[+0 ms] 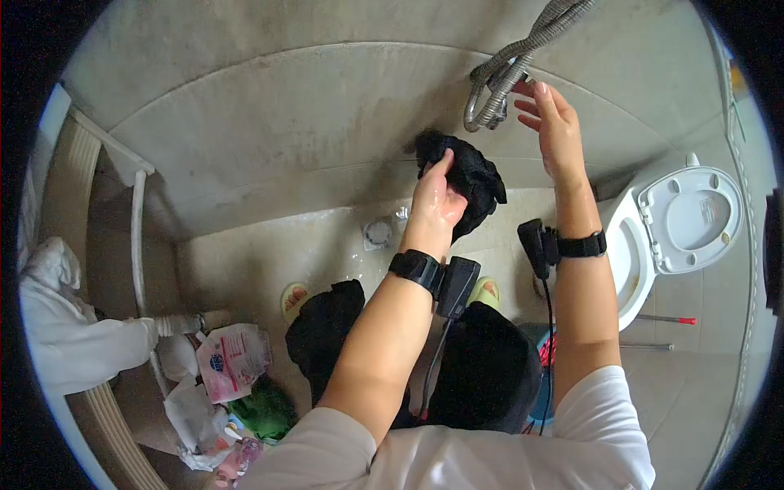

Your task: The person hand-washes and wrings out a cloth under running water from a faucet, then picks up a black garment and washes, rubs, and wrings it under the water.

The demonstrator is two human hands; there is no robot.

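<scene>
A crumpled black cloth [475, 181] hangs in my left hand [441, 196], which is wet and closed around its near side. Most of the fingers are hidden by the cloth. Farther up and to the right, my right hand [555, 122] is beside the wall tap [496, 86]. Its fingers are spread and loosely curled, with the tips at the tap's right side. Whether they touch it is hard to tell. A metal shower hose [545, 34] loops down in front of the tap.
A floor drain [377, 233] lies below the cloth. To the right stands a white toilet [634, 257] with its lid raised; a blue bucket [542, 400] sits by my right leg. Packets [234, 359], a green bundle [265, 408] and white fabric [73, 327] are at left.
</scene>
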